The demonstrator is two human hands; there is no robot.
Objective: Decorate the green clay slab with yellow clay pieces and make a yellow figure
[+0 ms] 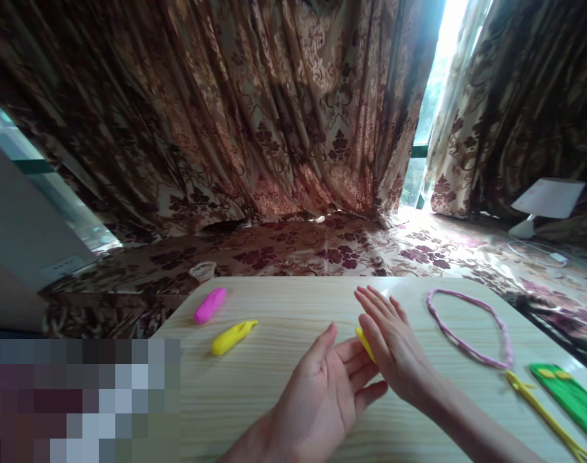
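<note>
A small yellow piece of modelling clay is pressed between my two hands, and only part of it shows. My left hand lies palm up with its fingers stretched toward the right, under the piece. From the right, my right hand covers the piece with straight fingers. To the left on the table lie a larger yellow clay lump with a thin pulled tip and a pink clay lump.
On the table, a light purple clay rope forms a loop at right. Nearer me are a yellow clay strand and a green slab with yellow spots. Beyond stand a clear cup and a white lamp. The lower left is pixelated.
</note>
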